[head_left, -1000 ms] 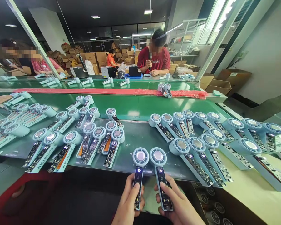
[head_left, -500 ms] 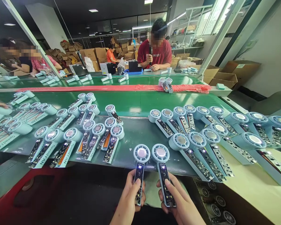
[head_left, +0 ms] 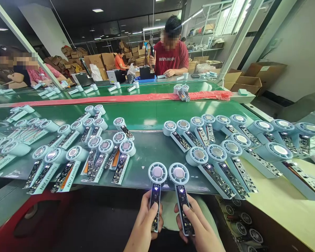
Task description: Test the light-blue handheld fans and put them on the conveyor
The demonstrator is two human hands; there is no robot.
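My left hand is closed round the handle of a light blue handheld fan, thumb on its dark circuit board. A second such fan is in my right hand, the thumb again pressed on the board. Both fans point up and away from me, heads side by side but apart, and a small display glows purple-white near the top of each board. Behind them, at the near edge of the dark green work surface, more fans with bare boards lie in groups to the left and right.
A green conveyor runs across, with a red plastic strip beyond it bearing two fans. Across from me a person in a red shirt holds a dark tool. A box of fans stands low at the right, below a pale yellow board.
The view has shifted slightly to the right. The display on the left fan shows a different reading. The person opposite has raised their head and moved the tool leftward.
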